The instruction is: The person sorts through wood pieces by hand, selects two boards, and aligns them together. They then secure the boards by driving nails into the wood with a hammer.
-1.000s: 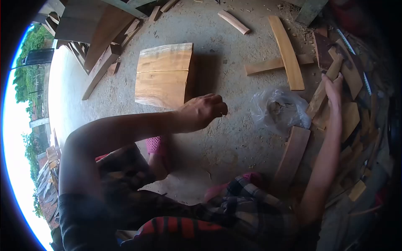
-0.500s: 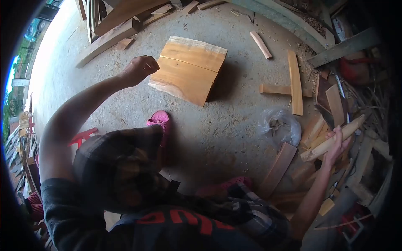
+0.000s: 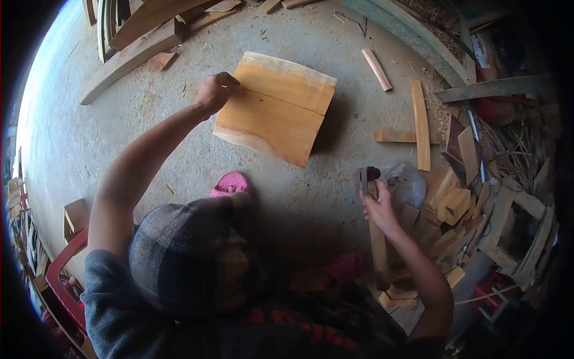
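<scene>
A wooden panel (image 3: 272,113) made of two boards, with a seam across it and pale rough edges, lies face up in front of me. Its shadow falls to the right, and whatever is beneath is hidden. The fingers of my left hand (image 3: 216,94) are closed at the panel's left edge, near the end of the seam. On the right, my right hand (image 3: 381,209) is wrapped around a hammer (image 3: 376,242), close under its dark head. The wooden handle points down toward my body, above the floor. The hammer is apart from the panel.
Crossed wooden strips (image 3: 421,125) lie on the concrete floor to the right. A clear plastic bag (image 3: 409,182) and a pile of offcuts (image 3: 454,206) are beyond my right hand. Beams (image 3: 134,60) lie at the upper left. A pink clog (image 3: 230,181) is on my foot.
My right hand has moved left from the offcut pile; it held a pale wooden stick and now holds the hammer. My left hand has come onto the panel's edge.
</scene>
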Demonstrator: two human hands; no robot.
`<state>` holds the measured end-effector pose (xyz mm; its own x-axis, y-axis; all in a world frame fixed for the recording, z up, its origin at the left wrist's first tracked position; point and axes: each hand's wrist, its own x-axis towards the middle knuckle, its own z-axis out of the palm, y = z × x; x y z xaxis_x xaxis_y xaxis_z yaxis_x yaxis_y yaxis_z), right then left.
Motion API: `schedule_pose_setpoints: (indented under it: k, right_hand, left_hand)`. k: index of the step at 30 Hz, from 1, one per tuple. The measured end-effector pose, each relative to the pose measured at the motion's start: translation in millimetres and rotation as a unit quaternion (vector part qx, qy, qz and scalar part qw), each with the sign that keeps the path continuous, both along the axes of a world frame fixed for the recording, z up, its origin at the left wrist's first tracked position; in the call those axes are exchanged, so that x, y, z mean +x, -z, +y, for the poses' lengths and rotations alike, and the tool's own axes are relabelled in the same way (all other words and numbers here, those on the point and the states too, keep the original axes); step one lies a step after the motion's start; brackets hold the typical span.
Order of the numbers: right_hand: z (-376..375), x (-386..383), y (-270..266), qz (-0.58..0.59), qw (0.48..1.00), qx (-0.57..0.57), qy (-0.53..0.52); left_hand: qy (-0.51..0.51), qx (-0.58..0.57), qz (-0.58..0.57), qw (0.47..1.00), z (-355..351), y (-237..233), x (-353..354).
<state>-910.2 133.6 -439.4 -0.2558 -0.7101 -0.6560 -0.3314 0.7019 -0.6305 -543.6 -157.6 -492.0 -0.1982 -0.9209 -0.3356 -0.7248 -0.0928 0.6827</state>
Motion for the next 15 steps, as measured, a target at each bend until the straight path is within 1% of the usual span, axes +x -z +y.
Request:
schedule_pose_setpoints:
  k: [1,2,3,5,6,8,9,10,11,12,13,14,15]
  right_hand:
    - [6,0,44,0.094,0.989,-0.077,-0.088]
    - [-6,23,42,0.169,0.975,-0.098,-0.106]
    - [-19,37,42,0.167,0.979,-0.058,-0.102]
    - [-10,52,94,0.230,0.963,-0.121,-0.071]
    - [-12,58,90,0.227,0.965,-0.116,-0.056]
    - [-19,63,74,0.323,0.921,-0.107,-0.188]
    - [-19,62,81,0.317,0.927,-0.099,-0.173]
    - [-20,59,89,0.315,0.922,-0.160,-0.160]
    - [-23,56,97,0.314,0.912,-0.222,-0.145]
    - [-33,53,92,0.266,0.929,-0.228,-0.118]
    - [-40,53,95,0.260,0.933,-0.229,-0.099]
    - [-48,54,99,0.210,0.934,-0.281,-0.074]
    - [-53,56,102,0.160,0.928,-0.333,-0.048]
  left_hand:
    - [0.005,0.004,-0.004,1.000,2,2,3]
    - [0.008,-0.001,0.009,1.000,1,5,4]
    - [0.014,-0.007,0.022,1.000,-1,6,4]
    - [0.027,-0.004,0.021,0.999,0,7,5]
    - [0.008,-0.013,0.026,1.000,0,9,6]
    - [-0.013,-0.023,0.024,0.999,5,8,5]
    - [-0.016,-0.027,0.018,0.999,7,4,3]
    - [-0.005,-0.051,0.001,0.999,7,8,4]
    - [0.006,-0.082,0.041,0.996,4,23,11]
    - [-0.008,-0.095,0.006,0.995,8,17,4]
    - [-0.022,-0.111,-0.029,0.993,14,10,-2]
    - [0.041,-0.222,-0.070,0.972,18,5,-8]
    - [0.105,-0.330,-0.106,0.932,23,0,-15]
